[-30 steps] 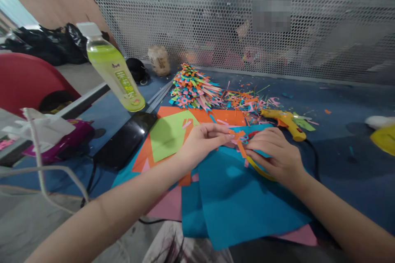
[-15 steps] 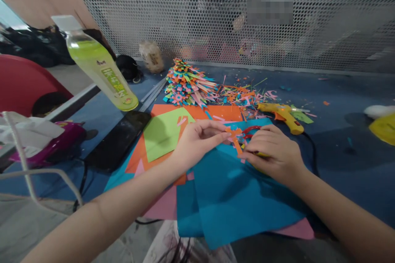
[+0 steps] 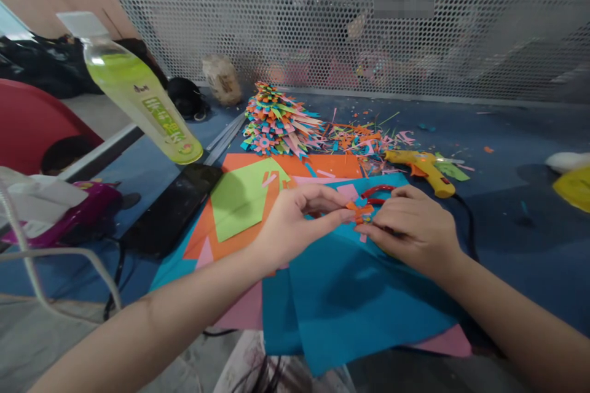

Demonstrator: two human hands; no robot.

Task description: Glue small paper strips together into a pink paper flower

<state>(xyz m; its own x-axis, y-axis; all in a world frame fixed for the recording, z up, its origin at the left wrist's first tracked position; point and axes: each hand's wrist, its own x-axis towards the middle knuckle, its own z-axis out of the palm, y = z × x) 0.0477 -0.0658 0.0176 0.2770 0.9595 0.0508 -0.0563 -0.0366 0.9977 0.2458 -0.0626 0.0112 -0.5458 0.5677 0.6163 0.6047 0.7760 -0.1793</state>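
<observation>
Over the blue paper sheets [image 3: 369,301], a small folded orange paper strip [image 3: 362,211] lies between my two hands. My left hand [image 3: 308,215] pinches its left end between thumb and fingers. My right hand [image 3: 410,221] is closed at the strip's other end, its fingertips partly hiding it. Behind those fingers a red curved handle [image 3: 378,191] shows; the rest of that tool is hidden. Small pink and blue paper bits lie close around the strip. Beyond the hands stands a cone-shaped tree of many-coloured paper pieces [image 3: 276,123].
A yellow glue gun [image 3: 426,172] lies right of a heap of paper scraps [image 3: 364,138]. Green [image 3: 239,202] and orange sheets lie left. Further left are a black phone [image 3: 173,212], a drink bottle [image 3: 142,98] and a purple tissue pack [image 3: 69,212]. Perforated metal panel [image 3: 286,18] behind.
The orange strip has turned from hanging down to lying more level, and looks shorter between the fingers. My left hand has moved slightly right and down, closer to my right hand.
</observation>
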